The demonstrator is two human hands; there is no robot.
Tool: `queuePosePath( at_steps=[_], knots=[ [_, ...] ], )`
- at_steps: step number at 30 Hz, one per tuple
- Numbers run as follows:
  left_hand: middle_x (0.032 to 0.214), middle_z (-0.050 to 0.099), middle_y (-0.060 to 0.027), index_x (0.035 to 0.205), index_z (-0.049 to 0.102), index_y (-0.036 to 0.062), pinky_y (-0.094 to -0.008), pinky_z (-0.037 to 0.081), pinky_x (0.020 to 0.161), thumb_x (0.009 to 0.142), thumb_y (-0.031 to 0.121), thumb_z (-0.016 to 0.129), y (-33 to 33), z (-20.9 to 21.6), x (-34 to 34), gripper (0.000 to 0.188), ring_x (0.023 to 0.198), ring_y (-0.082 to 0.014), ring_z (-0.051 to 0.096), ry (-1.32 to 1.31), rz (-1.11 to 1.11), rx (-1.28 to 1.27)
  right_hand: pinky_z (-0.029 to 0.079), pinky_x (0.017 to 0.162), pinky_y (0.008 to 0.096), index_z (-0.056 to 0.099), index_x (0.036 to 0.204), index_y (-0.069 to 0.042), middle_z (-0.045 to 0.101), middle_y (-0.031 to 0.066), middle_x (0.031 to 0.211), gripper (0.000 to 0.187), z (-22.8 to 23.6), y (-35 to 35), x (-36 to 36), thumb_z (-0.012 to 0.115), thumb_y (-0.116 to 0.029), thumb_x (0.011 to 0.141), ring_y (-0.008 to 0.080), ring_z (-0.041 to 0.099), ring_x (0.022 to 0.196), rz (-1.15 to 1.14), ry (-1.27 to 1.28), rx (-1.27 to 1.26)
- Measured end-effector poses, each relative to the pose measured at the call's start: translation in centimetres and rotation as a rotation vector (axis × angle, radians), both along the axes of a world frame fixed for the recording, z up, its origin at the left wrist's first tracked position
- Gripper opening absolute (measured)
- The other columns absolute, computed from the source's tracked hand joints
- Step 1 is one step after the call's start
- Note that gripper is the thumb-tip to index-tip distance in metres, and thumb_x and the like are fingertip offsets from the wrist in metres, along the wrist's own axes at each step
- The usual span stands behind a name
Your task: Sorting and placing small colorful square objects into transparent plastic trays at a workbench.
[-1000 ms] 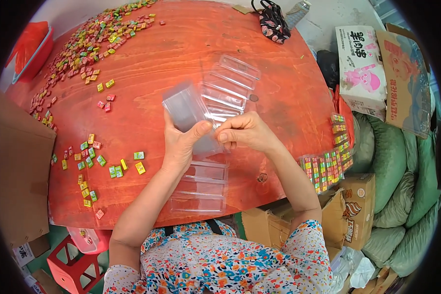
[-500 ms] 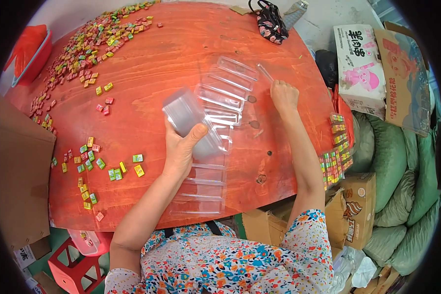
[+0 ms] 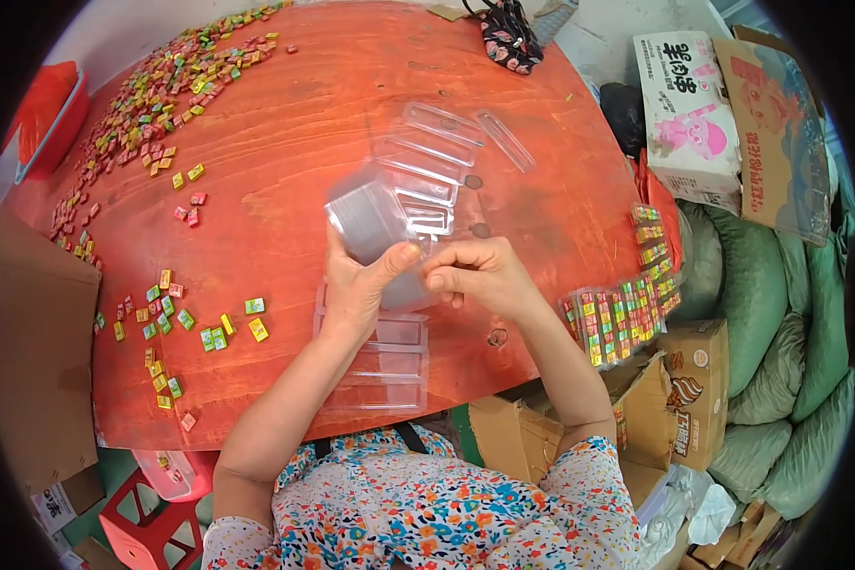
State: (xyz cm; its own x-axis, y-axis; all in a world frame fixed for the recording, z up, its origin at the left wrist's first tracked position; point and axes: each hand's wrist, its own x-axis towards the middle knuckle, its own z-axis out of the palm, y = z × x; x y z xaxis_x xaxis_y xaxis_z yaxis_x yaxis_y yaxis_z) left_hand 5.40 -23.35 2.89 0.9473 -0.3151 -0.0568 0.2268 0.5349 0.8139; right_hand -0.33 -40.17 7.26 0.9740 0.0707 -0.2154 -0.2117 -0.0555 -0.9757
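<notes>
A thick stack of clear plastic trays [image 3: 363, 220] is gripped in my left hand [image 3: 356, 290], thumb across its near side. At the stack's right edge, my right hand [image 3: 483, 274] pinches thumb and forefinger on what looks like the rim of one tray. Beyond the hands, several long clear trays [image 3: 439, 142] lie fanned out and overlapping on the red table [image 3: 285, 190]. One separate clear tray [image 3: 505, 141] rests at the far right end of the fan. More trays [image 3: 380, 366] lie in a row toward the near edge, partly hidden by my left hand.
Small colourful boxes [image 3: 161, 104] are heaped at the far left, with a looser scatter [image 3: 209, 337] nearer. Filled trays [image 3: 617, 323] stand at the right edge. A floral bag [image 3: 511, 38] sits at the back. Cardboard boxes [image 3: 689, 123] and green sacks [image 3: 746, 275] crowd the right side.
My right hand has come back from the far right to the stack, leaving a tray lying there. My left hand still holds the stack.
</notes>
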Motion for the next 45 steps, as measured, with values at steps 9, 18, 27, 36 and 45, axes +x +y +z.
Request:
queuePosePath(
  at_steps=[9, 18, 27, 36, 45],
  knots=[
    [0.116, 0.055, -0.0082, 0.133, 0.037, 0.0091, -0.0340, 0.050, 0.090, 0.069, 0.018, 0.088, 0.7, 0.1, 0.3, 0.083, 0.105, -0.0186, 0.058, 0.043, 0.058, 0.014, 0.052, 0.053, 0.0344, 0.066, 0.074, -0.006, 0.068, 0.0078, 0.068, 0.015, -1.6, -6.5, 2.4, 0.067, -0.017, 0.084, 0.0217, 0.066, 0.059, -0.449, -0.576, -1.419],
    [0.116, 0.055, -0.0078, 0.135, 0.035, 0.0098, -0.0355, 0.050, 0.091, 0.068, 0.021, 0.090, 0.9, -0.1, -0.8, 0.087, 0.106, -0.0190, 0.057, 0.047, -0.007, 0.006, 0.052, 0.053, 0.0399, 0.063, 0.073, -0.008, 0.067, 0.0074, 0.073, 0.024, -5.0, -10.1, 4.1, 0.065, -0.028, 0.086, 0.0276, 0.067, 0.062, -0.400, -0.507, -1.812],
    [0.113, 0.055, -0.0064, 0.132, 0.036, 0.0107, -0.0339, 0.051, 0.088, 0.068, 0.019, 0.089, 0.1, -0.7, -1.3, 0.084, 0.102, -0.0179, 0.058, 0.007, -0.059, 0.009, 0.046, 0.055, 0.0202, 0.071, 0.090, -0.001, 0.067, 0.0001, 0.075, 0.014, -0.2, 1.4, -2.5, 0.075, -0.014, 0.084, 0.0036, 0.058, 0.065, -0.079, 0.001, -0.069],
    [0.114, 0.055, -0.0079, 0.132, 0.037, 0.0104, -0.0353, 0.052, 0.090, 0.071, 0.015, 0.087, 0.5, 0.2, -1.7, 0.079, 0.104, -0.0184, 0.059, 0.061, -0.043, -0.043, 0.046, 0.049, 0.0266, 0.070, 0.080, -0.003, 0.065, 0.0020, 0.068, 0.016, -1.0, -1.7, -1.8, 0.071, -0.017, 0.086, 0.0098, 0.060, 0.058, -0.374, -0.228, -0.367],
    [0.119, 0.054, -0.0077, 0.135, 0.033, 0.0097, -0.0353, 0.049, 0.094, 0.072, 0.021, 0.087, 1.3, -0.8, -3.2, 0.084, 0.107, -0.0191, 0.057, 0.101, -0.065, -0.055, 0.052, 0.055, 0.0350, 0.068, 0.089, -0.008, 0.069, 0.0092, 0.081, 0.017, -5.7, -7.6, 0.3, 0.074, -0.020, 0.080, 0.0239, 0.067, 0.064, -0.410, -0.420, -1.795]
  ],
)
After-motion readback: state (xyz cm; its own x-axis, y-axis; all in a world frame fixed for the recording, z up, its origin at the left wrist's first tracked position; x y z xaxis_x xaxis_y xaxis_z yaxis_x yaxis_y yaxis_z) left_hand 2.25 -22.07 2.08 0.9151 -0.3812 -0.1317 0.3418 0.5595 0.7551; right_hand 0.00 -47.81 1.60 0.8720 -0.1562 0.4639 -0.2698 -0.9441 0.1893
